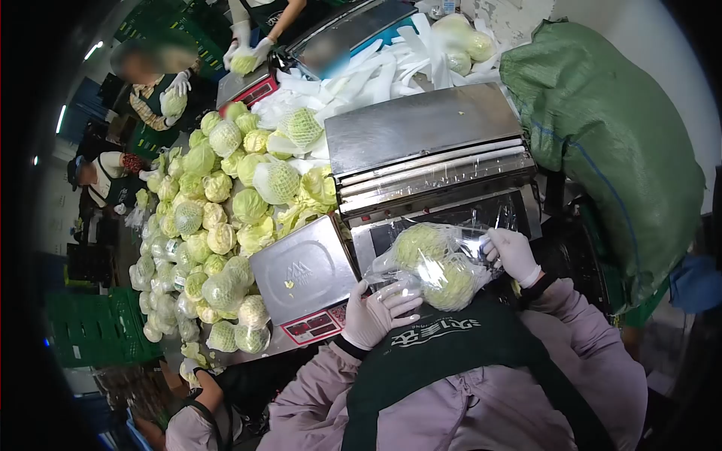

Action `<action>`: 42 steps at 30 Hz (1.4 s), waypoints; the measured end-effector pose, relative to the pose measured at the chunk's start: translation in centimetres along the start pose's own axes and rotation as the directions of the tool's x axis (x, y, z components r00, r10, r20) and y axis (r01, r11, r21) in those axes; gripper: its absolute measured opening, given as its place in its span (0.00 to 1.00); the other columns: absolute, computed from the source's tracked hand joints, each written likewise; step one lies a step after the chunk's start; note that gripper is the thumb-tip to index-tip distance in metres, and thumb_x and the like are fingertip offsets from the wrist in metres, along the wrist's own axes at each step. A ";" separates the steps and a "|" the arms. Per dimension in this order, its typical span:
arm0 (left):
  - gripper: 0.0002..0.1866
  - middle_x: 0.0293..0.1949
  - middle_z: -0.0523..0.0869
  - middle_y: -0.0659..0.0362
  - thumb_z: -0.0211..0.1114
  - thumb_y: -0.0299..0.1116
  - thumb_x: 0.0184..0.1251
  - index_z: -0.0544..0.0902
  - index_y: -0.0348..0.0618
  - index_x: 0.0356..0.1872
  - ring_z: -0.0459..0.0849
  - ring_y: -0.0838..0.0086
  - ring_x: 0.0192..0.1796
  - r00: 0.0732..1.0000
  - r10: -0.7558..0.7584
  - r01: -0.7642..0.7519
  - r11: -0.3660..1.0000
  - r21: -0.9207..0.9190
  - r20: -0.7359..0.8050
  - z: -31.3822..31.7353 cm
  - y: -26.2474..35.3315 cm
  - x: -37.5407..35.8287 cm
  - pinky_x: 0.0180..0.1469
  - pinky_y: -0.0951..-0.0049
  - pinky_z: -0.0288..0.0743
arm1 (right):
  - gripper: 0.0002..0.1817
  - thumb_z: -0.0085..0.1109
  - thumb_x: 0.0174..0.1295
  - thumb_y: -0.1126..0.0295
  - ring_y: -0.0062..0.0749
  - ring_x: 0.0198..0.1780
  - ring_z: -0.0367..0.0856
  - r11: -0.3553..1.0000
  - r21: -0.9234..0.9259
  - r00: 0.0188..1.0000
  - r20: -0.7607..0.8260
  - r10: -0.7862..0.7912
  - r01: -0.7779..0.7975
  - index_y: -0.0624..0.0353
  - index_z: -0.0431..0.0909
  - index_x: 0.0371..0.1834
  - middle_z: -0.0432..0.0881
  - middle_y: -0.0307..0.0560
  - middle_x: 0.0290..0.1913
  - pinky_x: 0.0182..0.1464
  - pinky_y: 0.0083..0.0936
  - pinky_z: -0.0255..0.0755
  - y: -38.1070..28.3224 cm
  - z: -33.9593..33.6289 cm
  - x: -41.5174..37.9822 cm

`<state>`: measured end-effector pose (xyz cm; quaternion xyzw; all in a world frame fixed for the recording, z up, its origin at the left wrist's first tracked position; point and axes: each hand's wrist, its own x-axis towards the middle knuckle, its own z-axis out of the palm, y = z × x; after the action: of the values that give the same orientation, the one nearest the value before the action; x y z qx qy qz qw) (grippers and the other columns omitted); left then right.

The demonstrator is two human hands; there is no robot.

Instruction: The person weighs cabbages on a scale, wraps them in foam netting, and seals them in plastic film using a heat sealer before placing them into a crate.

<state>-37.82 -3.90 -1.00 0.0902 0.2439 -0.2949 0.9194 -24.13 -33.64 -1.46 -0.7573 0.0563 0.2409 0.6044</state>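
Two pale green cabbages in white foam netting, one (421, 245) behind the other (449, 283), are wrapped in clear plastic film (474, 244) in front of my body. My right hand (513, 255), in a white glove, has its fingers curled on the film at the right side. On the left, my gloved left hand (381, 310) lies palm up against the wrap, its fingers stretched out and apart. Just beyond the cabbages stands a metal wrapping machine (425, 131) with rollers. A weighing scale (304, 270) with a red display panel sits beside my left hand.
A large heap of cabbages (218, 188), some netted or wrapped, covers the table to the left. White foam nets (376, 71) lie behind the machine. A bulging green sack (602, 135) stands at right. Several people work around the table; one holds a cabbage (173, 104). Green crates (94, 323) are stacked at left.
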 end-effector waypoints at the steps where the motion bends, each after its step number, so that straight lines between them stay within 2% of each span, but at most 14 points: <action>1: 0.39 0.63 0.69 0.35 0.41 0.60 0.70 0.62 0.32 0.66 0.68 0.45 0.67 0.997 0.080 -0.077 0.991 0.106 -0.022 -0.1 -0.3 0.1 0.64 0.43 0.65 | 0.20 0.48 0.71 0.59 0.19 0.23 0.73 1.000 0.004 1.000 0.004 -0.005 0.005 0.64 0.81 0.33 0.78 0.39 0.24 0.26 0.20 0.67 0.9 0.3 0.6; 5: 0.34 0.35 0.85 0.49 0.41 0.59 0.74 0.71 0.34 0.58 0.86 0.69 0.33 0.888 0.369 -0.063 0.692 0.720 -0.276 0.8 -0.6 2.0 0.34 0.73 0.79 | 0.22 0.46 0.72 0.58 0.27 0.23 0.71 0.949 -0.212 0.922 -0.262 -0.285 0.233 0.64 0.74 0.25 0.75 0.45 0.21 0.29 0.30 0.64 3.4 1.9 4.1; 9: 0.27 0.12 0.76 0.59 0.42 0.52 0.77 0.79 0.39 0.33 0.67 0.77 0.08 0.668 0.680 -0.374 0.657 0.654 -0.301 -4.0 -0.4 7.0 0.11 0.79 0.61 | 0.12 0.49 0.67 0.70 0.28 0.28 0.78 0.849 -0.347 0.756 -0.400 -0.519 0.399 0.65 0.82 0.36 0.83 0.47 0.27 0.36 0.24 0.71 5.3 1.1 7.3; 12: 0.25 0.12 0.74 0.61 0.39 0.48 0.78 0.78 0.40 0.32 0.64 0.77 0.09 0.601 0.694 -0.478 0.709 0.518 -0.397 -2.5 1.5 3.3 0.11 0.79 0.57 | 0.10 0.52 0.64 0.72 0.15 0.25 0.72 0.948 0.059 0.864 -0.433 -0.258 0.312 0.67 0.82 0.37 0.78 0.35 0.23 0.27 0.19 0.66 5.9 -1.1 7.8; 14: 0.24 0.10 0.70 0.62 0.38 0.46 0.79 0.77 0.41 0.32 0.61 0.75 0.09 0.695 0.573 -0.486 0.819 0.304 -0.434 -2.5 2.1 -0.2 0.12 0.75 0.55 | 0.17 0.49 0.70 0.58 0.10 0.09 0.48 0.897 0.441 0.960 -0.232 0.158 -0.041 0.48 0.68 0.21 0.56 0.23 0.13 0.10 0.15 0.39 3.3 -3.3 5.0; 19: 0.22 0.09 0.65 0.65 0.38 0.43 0.79 0.77 0.41 0.33 0.57 0.77 0.10 0.683 0.559 -0.518 0.824 0.228 -0.469 -3.7 1.4 -4.8 0.17 0.77 0.56 | 0.20 0.49 0.70 0.54 0.14 0.07 0.50 0.837 0.504 0.959 -0.054 0.278 -0.214 0.48 0.67 0.19 0.59 0.27 0.11 0.10 0.17 0.41 6.4 -7.2 1.7; 27: 0.17 0.22 0.78 0.62 0.49 0.43 0.72 0.80 0.41 0.37 0.68 0.80 0.18 0.900 0.039 0.227 0.808 0.543 -0.435 -20.5 -5.4 8.4 0.15 0.79 0.54 | 0.10 0.54 0.49 0.72 0.25 0.11 0.62 0.656 0.371 0.729 0.090 0.679 -0.657 0.47 0.66 0.14 0.64 0.30 0.14 0.15 0.23 0.59 21.8 -7.1 0.5; 29: 0.20 0.39 0.83 0.58 0.51 0.46 0.72 0.76 0.44 0.54 0.78 0.70 0.33 0.910 0.000 0.179 0.902 0.392 -0.415 -17.7 -6.7 13.2 0.32 0.66 0.68 | 0.05 0.53 0.53 0.71 0.38 0.18 0.74 0.964 -0.032 0.954 -0.155 0.258 -0.266 0.52 0.71 0.21 0.71 0.39 0.16 0.22 0.33 0.67 26.2 -5.8 0.6; 31: 0.24 0.50 0.82 0.55 0.52 0.47 0.72 0.72 0.44 0.63 0.82 0.65 0.45 0.955 -0.155 0.200 0.966 0.164 -0.252 -12.8 -7.1 15.7 0.46 0.60 0.76 | 0.05 0.51 0.58 0.69 0.51 0.29 0.79 0.249 -0.926 0.954 0.251 -0.161 0.286 0.56 0.75 0.30 0.78 0.53 0.22 0.31 0.43 0.72 22.0 -5.9 -0.3; 32: 0.25 0.51 0.81 0.55 0.52 0.47 0.71 0.71 0.44 0.63 0.81 0.66 0.46 0.970 -0.171 0.196 0.970 0.142 -0.171 -12.0 -7.2 16.4 0.48 0.60 0.75 | 0.07 0.49 0.60 0.67 0.53 0.32 0.80 0.470 -0.877 0.995 0.080 -0.052 0.096 0.58 0.75 0.32 0.79 0.59 0.28 0.34 0.47 0.72 21.1 -5.8 0.1; 33: 0.25 0.52 0.80 0.56 0.53 0.46 0.71 0.70 0.44 0.64 0.80 0.66 0.48 0.977 -0.188 0.198 0.974 0.109 -0.099 -11.2 -7.6 17.1 0.49 0.61 0.74 | 0.07 0.48 0.62 0.68 0.51 0.30 0.79 0.213 -0.959 0.975 0.156 -0.160 0.189 0.58 0.74 0.33 0.79 0.56 0.27 0.32 0.45 0.71 20.9 -6.6 0.1; 34: 0.25 0.53 0.79 0.56 0.53 0.46 0.71 0.70 0.44 0.64 0.79 0.67 0.49 0.981 -0.189 0.192 0.978 0.085 -0.040 -10.3 -7.5 17.8 0.51 0.62 0.73 | 0.11 0.48 0.65 0.66 0.48 0.27 0.77 0.696 -0.718 0.982 -0.127 -0.138 0.005 0.58 0.75 0.27 0.77 0.52 0.25 0.31 0.40 0.69 17.8 -5.5 -1.3; 37: 0.27 0.57 0.76 0.57 0.54 0.46 0.71 0.67 0.44 0.66 0.76 0.69 0.54 0.982 -0.153 0.149 0.988 0.045 0.107 -7.6 -7.2 18.8 0.55 0.64 0.70 | 0.21 0.47 0.69 0.64 0.28 0.25 0.71 0.853 -0.522 0.898 -0.378 -0.225 -0.006 0.62 0.71 0.17 0.73 0.43 0.19 0.32 0.28 0.64 10.2 -4.8 -2.7; 42: 0.29 0.63 0.71 0.59 0.56 0.45 0.71 0.64 0.44 0.69 0.72 0.72 0.61 0.925 -0.220 0.140 0.955 0.261 0.309 -3.4 -2.9 15.4 0.63 0.67 0.65 | 0.17 0.47 0.72 0.68 0.14 0.25 0.59 0.879 -0.229 0.755 -0.451 -0.477 0.418 0.62 0.72 0.24 0.68 0.33 0.22 0.27 0.21 0.54 -3.5 -5.1 -5.7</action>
<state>-29.95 -12.86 -11.79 0.1237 0.0552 -0.4162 0.8991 -26.26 -38.68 4.93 -0.8174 0.0122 -0.1097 0.5653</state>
